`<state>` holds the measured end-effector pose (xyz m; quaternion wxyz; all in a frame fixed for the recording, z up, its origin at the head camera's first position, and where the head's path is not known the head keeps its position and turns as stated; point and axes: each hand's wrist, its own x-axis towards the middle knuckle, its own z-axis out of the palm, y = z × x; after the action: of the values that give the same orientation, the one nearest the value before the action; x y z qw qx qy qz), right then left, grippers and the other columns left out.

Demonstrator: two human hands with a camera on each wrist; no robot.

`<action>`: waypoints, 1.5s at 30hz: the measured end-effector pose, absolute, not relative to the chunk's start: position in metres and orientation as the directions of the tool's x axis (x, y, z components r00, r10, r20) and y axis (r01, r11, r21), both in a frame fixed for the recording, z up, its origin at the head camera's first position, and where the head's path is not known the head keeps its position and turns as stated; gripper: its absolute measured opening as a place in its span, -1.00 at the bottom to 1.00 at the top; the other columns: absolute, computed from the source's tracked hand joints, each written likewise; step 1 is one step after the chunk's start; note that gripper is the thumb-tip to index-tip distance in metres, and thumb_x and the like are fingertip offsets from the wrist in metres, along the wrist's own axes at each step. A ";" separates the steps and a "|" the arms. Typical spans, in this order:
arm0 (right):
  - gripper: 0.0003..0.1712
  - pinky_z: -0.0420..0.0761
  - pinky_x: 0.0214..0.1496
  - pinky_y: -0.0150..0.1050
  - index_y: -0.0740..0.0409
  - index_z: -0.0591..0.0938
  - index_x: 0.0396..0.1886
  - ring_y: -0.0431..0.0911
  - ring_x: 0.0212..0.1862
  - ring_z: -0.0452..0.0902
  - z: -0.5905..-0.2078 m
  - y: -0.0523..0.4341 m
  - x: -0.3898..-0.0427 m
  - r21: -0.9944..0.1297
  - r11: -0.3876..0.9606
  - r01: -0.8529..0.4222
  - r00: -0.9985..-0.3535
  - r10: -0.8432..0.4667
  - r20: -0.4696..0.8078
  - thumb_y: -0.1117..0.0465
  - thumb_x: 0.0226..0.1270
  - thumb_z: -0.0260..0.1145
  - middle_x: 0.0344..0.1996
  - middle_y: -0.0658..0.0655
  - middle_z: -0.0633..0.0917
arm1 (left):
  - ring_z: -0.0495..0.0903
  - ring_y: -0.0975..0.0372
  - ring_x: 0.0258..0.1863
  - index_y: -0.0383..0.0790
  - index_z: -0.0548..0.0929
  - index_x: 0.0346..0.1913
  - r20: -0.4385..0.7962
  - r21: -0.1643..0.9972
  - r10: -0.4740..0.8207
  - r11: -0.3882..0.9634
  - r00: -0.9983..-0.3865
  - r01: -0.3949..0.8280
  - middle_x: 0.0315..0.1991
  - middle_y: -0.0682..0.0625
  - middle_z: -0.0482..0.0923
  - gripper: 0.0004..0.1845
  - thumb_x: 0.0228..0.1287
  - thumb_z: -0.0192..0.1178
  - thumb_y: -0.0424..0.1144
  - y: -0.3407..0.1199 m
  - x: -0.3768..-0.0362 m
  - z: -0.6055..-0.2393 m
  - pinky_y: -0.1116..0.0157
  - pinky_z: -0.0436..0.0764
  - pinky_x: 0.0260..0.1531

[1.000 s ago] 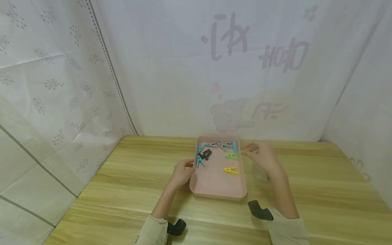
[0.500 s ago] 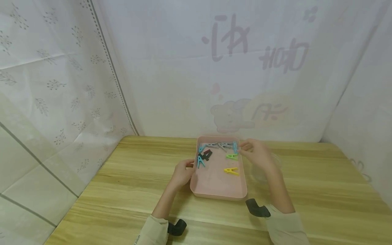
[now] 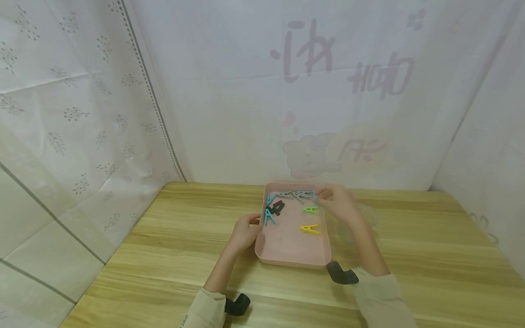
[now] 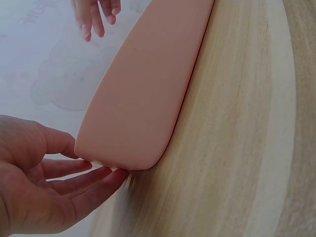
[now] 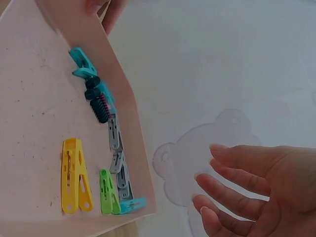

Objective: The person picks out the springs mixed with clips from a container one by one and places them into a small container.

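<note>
A pink tray [image 3: 287, 249] stands on the table with several clothespins in it. My left hand [image 3: 244, 233] grips its left wall, fingers against the outside and thumb at the rim in the left wrist view. My right hand [image 3: 338, 202] hovers by the far right corner, fingers loosely bent and holding nothing in the right wrist view. Its fingertips partly hide a blue clothespin [image 5: 132, 205] in the head view. A green clothespin [image 3: 311, 210] and a yellow clothespin [image 3: 310, 229] lie along the right side. Grey clothespins [image 5: 115, 133] line the far wall.
Small dark clips [image 3: 278, 207] and two blue clothespins lie at the tray's left side, one of them a blue clothespin [image 3: 269, 217] nearer me. A faint clear round object [image 3: 366, 216] sits beyond my right forearm on the wooden table [image 3: 176, 255]. A white printed curtain [image 3: 229, 114] hangs behind.
My right hand has moved left, from outside the tray's right edge to over its far right corner. The left hand and the clothespins stay where they were.
</note>
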<state>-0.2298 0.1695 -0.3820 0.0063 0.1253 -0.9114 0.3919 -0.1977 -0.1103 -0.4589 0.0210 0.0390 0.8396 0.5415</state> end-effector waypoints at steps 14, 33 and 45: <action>-0.63 0.66 0.18 0.27 0.42 0.64 0.12 0.38 0.20 0.60 -0.381 0.162 -0.238 -0.713 0.668 -0.213 -0.966 -0.256 0.050 0.20 0.53 0.31 0.13 0.51 0.67 | 0.74 -0.08 -0.05 -0.56 0.57 0.32 0.007 0.916 0.081 0.400 -0.997 0.039 0.09 -0.45 0.65 -0.53 0.40 0.15 -0.43 -0.110 -0.197 -0.459 0.11 0.80 -0.13; -0.66 0.76 0.04 0.07 0.41 0.69 0.07 0.33 0.11 0.65 -0.388 0.152 -0.255 -0.706 0.678 -0.206 -0.958 -0.285 0.006 0.22 0.48 0.34 0.06 0.47 0.71 | 0.71 -0.12 0.00 -0.54 0.61 0.28 0.020 0.907 0.074 0.419 -0.997 0.050 0.07 -0.43 0.67 -0.57 0.44 0.19 -0.40 -0.109 -0.198 -0.460 0.10 0.78 -0.10; -0.69 0.75 -0.05 0.00 0.40 0.70 0.03 0.25 0.03 0.66 -0.393 0.145 -0.258 -0.718 0.673 -0.179 -0.960 -0.281 -0.023 0.23 0.47 0.35 0.03 0.43 0.70 | 0.71 -0.12 0.00 -0.55 0.60 0.29 0.024 0.904 0.075 0.424 -0.997 0.053 0.07 -0.43 0.67 -0.56 0.40 0.16 -0.44 -0.109 -0.198 -0.459 0.10 0.77 -0.09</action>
<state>-0.2581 0.1448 -0.3927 -0.0659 0.1261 -0.9121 0.3844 -0.1975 -0.1090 -0.4594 0.0101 0.0379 0.8438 0.5352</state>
